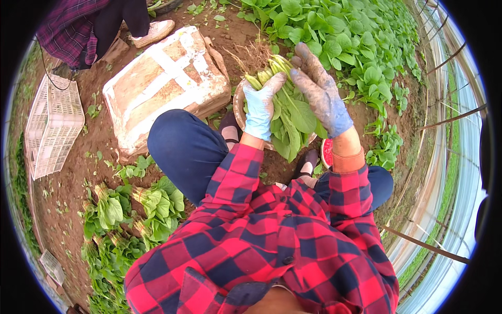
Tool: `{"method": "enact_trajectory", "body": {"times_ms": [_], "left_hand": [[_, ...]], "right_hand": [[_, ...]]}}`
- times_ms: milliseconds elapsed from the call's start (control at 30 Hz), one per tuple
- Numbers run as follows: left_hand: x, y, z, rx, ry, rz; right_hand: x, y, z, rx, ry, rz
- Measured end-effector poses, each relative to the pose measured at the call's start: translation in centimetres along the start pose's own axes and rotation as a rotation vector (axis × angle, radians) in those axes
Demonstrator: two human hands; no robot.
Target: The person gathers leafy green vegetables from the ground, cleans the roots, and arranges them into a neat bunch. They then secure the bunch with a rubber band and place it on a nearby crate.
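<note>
My left hand [261, 106], in a soiled light-blue glove, grips a bunch of leafy greens [296, 117] by its pale stems. The leaves hang down towards my body, while the stem ends point away from me. Beside the bunch, my right hand [324, 96] has its muddy gloved fingers extended and holds nothing; whether its palm touches the stems cannot be made out. Beneath both hands is a round basin [239, 104], mostly covered by the greens. Thin brown roots [255, 55] show on the soil just beyond the stem ends.
Leafy plants [345, 43] grow ahead and right. A taped foam box [164, 86] stands left, near a person's shoe [155, 33] and a plastic crate [57, 127]. Several tied bundles of greens [113, 212] lie at lower left. A red round object [327, 152] sits by my right foot.
</note>
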State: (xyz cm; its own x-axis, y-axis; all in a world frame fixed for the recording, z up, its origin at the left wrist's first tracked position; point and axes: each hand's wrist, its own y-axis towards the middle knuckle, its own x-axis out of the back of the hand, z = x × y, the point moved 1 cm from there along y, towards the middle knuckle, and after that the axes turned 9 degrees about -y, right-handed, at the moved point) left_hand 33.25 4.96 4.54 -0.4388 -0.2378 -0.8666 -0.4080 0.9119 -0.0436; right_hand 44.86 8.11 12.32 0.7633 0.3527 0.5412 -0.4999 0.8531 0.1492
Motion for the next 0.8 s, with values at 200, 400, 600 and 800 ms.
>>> {"method": "enact_trajectory", "body": {"times_ms": [200,400,600,800], "left_hand": [[0.9,0.3,0.2,0.040,-0.098,0.017],[0.9,0.6,0.0,0.116,-0.136,0.050],[1.1,0.2,-0.5,0.271,-0.203,0.015],[3.0,0.8,1.4,0.171,-0.173,0.020]], "right_hand": [[-1.6,-2.3,1.2,0.246,-0.717,-0.100],[-2.3,-2.3,1.5,0.284,-0.923,-0.105],[0.7,-1.7,1.3,0.150,-0.288,-0.174],[-1.5,-1.7,0.7,0.333,-0.814,-0.177]]}}
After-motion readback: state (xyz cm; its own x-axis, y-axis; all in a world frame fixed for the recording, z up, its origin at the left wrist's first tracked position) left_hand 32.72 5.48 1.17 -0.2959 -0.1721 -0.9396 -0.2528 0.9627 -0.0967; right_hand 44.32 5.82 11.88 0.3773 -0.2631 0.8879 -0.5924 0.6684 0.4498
